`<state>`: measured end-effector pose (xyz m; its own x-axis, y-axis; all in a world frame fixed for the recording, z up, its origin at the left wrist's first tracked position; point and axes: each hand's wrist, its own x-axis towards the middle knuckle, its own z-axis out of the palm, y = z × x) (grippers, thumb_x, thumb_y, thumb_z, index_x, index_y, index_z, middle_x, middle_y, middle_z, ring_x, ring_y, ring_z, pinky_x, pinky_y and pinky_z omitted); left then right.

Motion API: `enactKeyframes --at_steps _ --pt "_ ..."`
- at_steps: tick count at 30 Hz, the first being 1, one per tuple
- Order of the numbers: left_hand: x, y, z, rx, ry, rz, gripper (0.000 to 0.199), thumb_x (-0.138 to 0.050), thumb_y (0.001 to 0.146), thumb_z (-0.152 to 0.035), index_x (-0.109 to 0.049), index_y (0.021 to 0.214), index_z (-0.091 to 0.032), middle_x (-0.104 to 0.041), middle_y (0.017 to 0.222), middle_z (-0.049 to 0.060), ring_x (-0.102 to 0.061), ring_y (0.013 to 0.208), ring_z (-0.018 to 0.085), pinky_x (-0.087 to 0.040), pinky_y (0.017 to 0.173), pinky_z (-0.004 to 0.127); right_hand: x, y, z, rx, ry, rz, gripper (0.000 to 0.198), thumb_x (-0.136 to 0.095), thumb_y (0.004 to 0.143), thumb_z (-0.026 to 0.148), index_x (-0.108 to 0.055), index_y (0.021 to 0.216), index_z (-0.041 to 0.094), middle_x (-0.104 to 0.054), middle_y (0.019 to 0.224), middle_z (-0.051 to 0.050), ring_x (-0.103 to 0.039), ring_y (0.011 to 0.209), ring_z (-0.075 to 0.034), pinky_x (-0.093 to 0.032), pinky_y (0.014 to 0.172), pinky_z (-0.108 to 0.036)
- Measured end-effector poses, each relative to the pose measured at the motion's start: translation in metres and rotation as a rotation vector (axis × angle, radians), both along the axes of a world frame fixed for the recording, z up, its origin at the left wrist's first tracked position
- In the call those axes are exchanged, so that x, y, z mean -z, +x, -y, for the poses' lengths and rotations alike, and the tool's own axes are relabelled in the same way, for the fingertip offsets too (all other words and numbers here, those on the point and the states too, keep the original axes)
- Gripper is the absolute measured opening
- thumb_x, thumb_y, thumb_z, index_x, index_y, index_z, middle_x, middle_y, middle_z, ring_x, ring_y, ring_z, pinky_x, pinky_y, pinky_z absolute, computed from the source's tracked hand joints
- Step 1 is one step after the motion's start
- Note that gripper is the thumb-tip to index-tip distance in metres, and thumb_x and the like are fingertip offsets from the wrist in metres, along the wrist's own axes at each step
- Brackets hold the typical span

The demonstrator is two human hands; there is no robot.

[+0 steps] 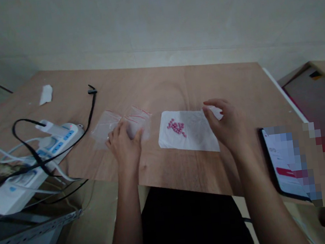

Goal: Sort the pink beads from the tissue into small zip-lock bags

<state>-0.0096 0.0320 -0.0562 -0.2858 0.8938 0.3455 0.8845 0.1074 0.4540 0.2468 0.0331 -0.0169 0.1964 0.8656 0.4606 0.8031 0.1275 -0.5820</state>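
My left hand [125, 140] lies on two clear zip bags [102, 125] with red lines along their tops, its thumb apart from the fingers. To the right, a white sheet [197, 131], which looks like paper, lies flat on the wooden table. Several small pink round beads or pellets [176, 127] form a loose cluster on its left half. Over the sheet's right end, my right hand [227, 122] is curved, with a gap between thumb and forefinger. A whitish patch shows through that gap; whether it is the sheet's corner or another piece I cannot tell.
At the left, a white power strip [67, 136] carries plugs and tangled cables, and a black cable [92, 106] runs across the table. A white scrap [46, 94] lies at the back left. On the right rests a phone [284, 163] with its screen lit. A wall stands behind.
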Motion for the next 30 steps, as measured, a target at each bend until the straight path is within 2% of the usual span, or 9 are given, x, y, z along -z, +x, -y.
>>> enactKeyframes --at_steps 4,9,11,14,17,21,24,27,30 --pt "0.003 -0.003 0.0 0.012 0.006 -0.019 0.027 -0.053 0.091 -0.03 -0.071 0.106 -0.018 -0.073 0.103 0.014 -0.059 0.102 0.036 -0.04 0.09 0.057 -0.001 -0.004 0.002 -0.022 0.008 -0.001 0.024 -0.055 0.085 0.031 -0.072 0.095 0.016 -0.074 0.105 -0.015 -0.068 0.099 -0.03 -0.054 0.079 -0.047" --pt "-0.018 -0.008 0.005 -0.024 0.236 0.011 0.027 -0.048 0.094 -0.031 -0.072 0.095 -0.018 -0.073 0.092 0.013 -0.061 0.095 0.032 -0.04 0.089 0.054 -0.009 -0.012 0.011 -0.054 0.062 -0.049 0.019 -0.057 0.086 0.028 -0.072 0.094 0.018 -0.075 0.103 -0.012 -0.069 0.098 -0.027 -0.054 0.082 -0.045" --pt "-0.032 -0.006 0.008 0.065 0.355 0.054 0.026 -0.048 0.095 -0.032 -0.07 0.094 -0.019 -0.072 0.094 0.011 -0.061 0.096 0.028 -0.042 0.09 0.049 -0.019 -0.019 0.014 -0.105 0.102 -0.112 0.018 -0.057 0.088 0.026 -0.072 0.097 0.02 -0.075 0.103 -0.01 -0.069 0.096 -0.024 -0.055 0.082 -0.042" --pt "-0.048 0.004 0.014 0.329 0.426 0.115 0.023 -0.047 0.096 -0.03 -0.068 0.092 -0.02 -0.071 0.089 0.005 -0.062 0.091 0.022 -0.045 0.085 0.039 -0.043 -0.032 0.016 -0.265 0.139 -0.193 0.018 -0.058 0.09 0.025 -0.07 0.102 0.021 -0.074 0.108 -0.007 -0.069 0.098 -0.021 -0.055 0.083 -0.038" --pt "-0.056 0.018 0.019 0.562 0.394 0.183 0.019 -0.046 0.097 -0.026 -0.064 0.091 -0.021 -0.068 0.088 0.002 -0.061 0.086 0.018 -0.046 0.079 0.032 -0.065 -0.041 0.015 -0.484 0.083 -0.201 0.015 -0.061 0.088 0.022 -0.07 0.1 0.018 -0.074 0.108 -0.007 -0.068 0.1 -0.019 -0.055 0.083 -0.034" --pt "-0.06 0.03 0.022 0.714 0.325 0.276 0.018 -0.044 0.097 -0.023 -0.061 0.089 -0.022 -0.069 0.09 0.001 -0.062 0.09 0.017 -0.047 0.083 0.032 -0.077 -0.041 0.013 -0.743 -0.189 -0.181 0.012 -0.065 0.087 0.027 -0.07 0.089 0.017 -0.074 0.089 -0.004 -0.069 0.08 -0.016 -0.054 0.072 -0.029" --pt "-0.062 0.033 0.024 0.727 0.258 0.305 0.022 -0.042 0.098 -0.025 -0.059 0.084 -0.022 -0.069 0.088 0.001 -0.062 0.087 0.017 -0.049 0.082 0.032 -0.072 -0.037 0.014 -0.775 -0.296 -0.283 0.012 -0.067 0.085 0.028 -0.066 0.088 0.017 -0.071 0.082 -0.001 -0.066 0.072 -0.013 -0.051 0.063 -0.025" --pt "-0.063 0.034 0.025 0.72 0.187 0.344 0.026 -0.039 0.098 -0.027 -0.055 0.079 -0.022 -0.065 0.079 0.0 -0.062 0.079 0.016 -0.049 0.078 0.032 -0.064 -0.033 0.017 -0.749 -0.307 -0.392 0.008 -0.067 0.084 0.024 -0.062 0.087 0.018 -0.067 0.075 0.001 -0.063 0.064 -0.011 -0.046 0.056 -0.022" --pt "-0.063 0.038 0.025 0.729 0.146 0.409 0.025 -0.038 0.099 -0.028 -0.053 0.081 -0.022 -0.062 0.075 0.0 -0.06 0.072 0.014 -0.049 0.07 0.029 -0.061 -0.031 0.018 -0.782 -0.324 -0.359 0.007 -0.061 0.085 0.019 -0.067 0.081 0.018 -0.067 0.073 0.0 -0.061 0.065 -0.011 -0.046 0.058 -0.022"
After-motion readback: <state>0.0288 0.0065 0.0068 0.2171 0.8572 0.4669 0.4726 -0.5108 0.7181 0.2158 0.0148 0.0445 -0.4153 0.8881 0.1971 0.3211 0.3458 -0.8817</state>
